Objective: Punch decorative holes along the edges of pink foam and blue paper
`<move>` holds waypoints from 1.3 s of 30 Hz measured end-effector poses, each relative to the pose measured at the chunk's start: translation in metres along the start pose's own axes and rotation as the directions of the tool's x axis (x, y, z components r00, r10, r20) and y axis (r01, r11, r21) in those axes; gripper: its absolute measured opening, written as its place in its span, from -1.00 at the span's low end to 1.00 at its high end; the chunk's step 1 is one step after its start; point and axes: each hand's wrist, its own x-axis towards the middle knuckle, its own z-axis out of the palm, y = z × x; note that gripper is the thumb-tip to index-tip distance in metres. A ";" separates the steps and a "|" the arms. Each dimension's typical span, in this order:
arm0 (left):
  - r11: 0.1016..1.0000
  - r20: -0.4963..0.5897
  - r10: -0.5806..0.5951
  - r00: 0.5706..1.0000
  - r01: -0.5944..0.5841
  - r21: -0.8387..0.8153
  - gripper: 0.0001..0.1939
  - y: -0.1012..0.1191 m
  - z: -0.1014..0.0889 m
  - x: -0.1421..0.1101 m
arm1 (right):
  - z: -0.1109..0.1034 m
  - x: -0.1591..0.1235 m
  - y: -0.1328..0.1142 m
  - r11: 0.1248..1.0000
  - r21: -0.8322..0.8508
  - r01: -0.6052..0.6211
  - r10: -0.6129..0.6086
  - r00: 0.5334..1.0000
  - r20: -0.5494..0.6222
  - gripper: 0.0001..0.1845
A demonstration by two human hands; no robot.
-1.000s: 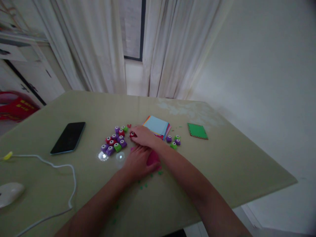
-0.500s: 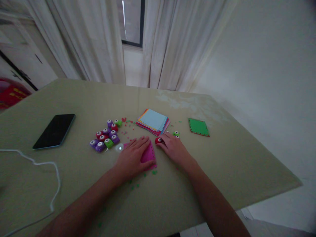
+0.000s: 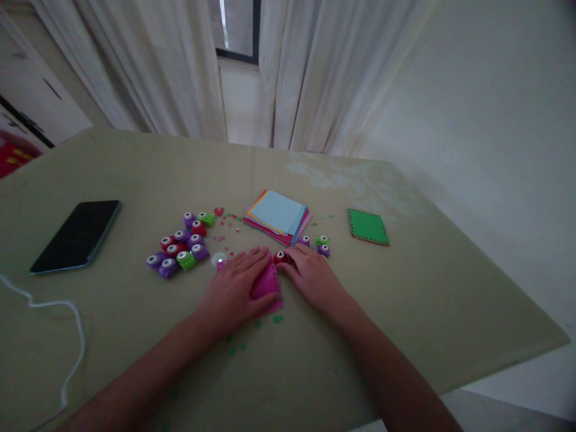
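Note:
My left hand (image 3: pixel 240 285) lies flat with its fingers stretched out over a pink paper square (image 3: pixel 265 283). Small holes run along the right edge of that sheet. In the fingers of my right hand (image 3: pixel 312 273) is a small red craft punch (image 3: pixel 279 258) with a round white-and-dark button on top. The punch sits at the upper right edge of the pink paper; whether the edge is inside its slot I cannot tell. Just beyond the right hand stand a few more punches, among them a green one (image 3: pixel 323 240) and a purple one (image 3: pixel 323 250).
Several purple, red and green punches (image 3: pixel 182 236) cluster on the left. A stack of coloured paper (image 3: pixel 276 213) lies behind my hands, a green square with a punched border (image 3: pixel 368 226) to the right. Paper bits, a black tablet (image 3: pixel 78 234) and a white cable (image 3: pixel 74 312) are also on the table.
My right hand has moved the red punch leftward, up against the edge of the pink paper. The left hand stays flat on the sheet. The view has shifted slightly.

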 end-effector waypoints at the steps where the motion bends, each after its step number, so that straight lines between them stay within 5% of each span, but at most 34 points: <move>1: 1.000 0.002 0.000 1.000 0.000 0.002 -0.14 0.000 0.000 0.000 | 0.000 0.000 0.000 1.000 0.018 0.002 -0.002 1.000 -0.008 -0.79; 11: 0.999 -0.019 0.037 0.999 -0.037 0.009 -0.16 -0.001 0.002 -0.002 | 0.000 0.002 0.008 0.976 0.183 0.120 -0.116 0.993 -0.030 -0.78; 15: 1.000 -0.047 0.027 0.999 -0.027 0.005 -0.30 -0.003 -0.003 -0.001 | 0.004 0.003 0.009 0.976 0.189 0.112 -0.101 0.993 -0.068 -0.77; 39: 1.000 -0.034 -0.027 0.999 0.028 0.014 -0.29 -0.011 -0.012 0.003 | 0.011 0.004 0.011 0.973 0.190 0.129 -0.110 0.988 -0.106 -0.74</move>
